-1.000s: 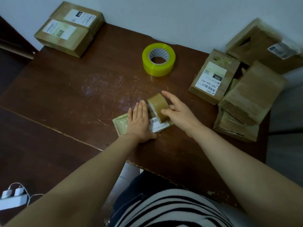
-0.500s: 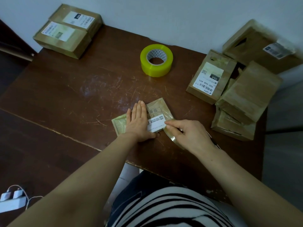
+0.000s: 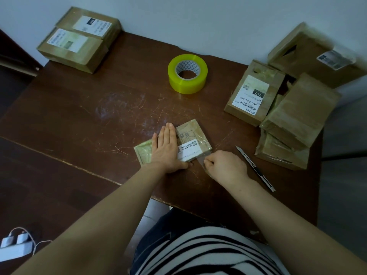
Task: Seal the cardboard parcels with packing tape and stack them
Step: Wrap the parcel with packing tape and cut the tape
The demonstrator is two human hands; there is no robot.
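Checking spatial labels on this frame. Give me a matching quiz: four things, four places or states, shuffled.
1 yellow tape roll
2 box cutter
3 left hand
4 right hand

A pressed flat on the small parcel
B pinching a clear tape strip at that parcel's near corner
C on the table, nearer the wall, untouched
D on the table, between right hand and parcel pile

Pairs: 1-C, 2-D, 3-A, 4-B

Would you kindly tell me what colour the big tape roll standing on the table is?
Translucent yellow-green, white core; the big tape roll shows best in the head view.
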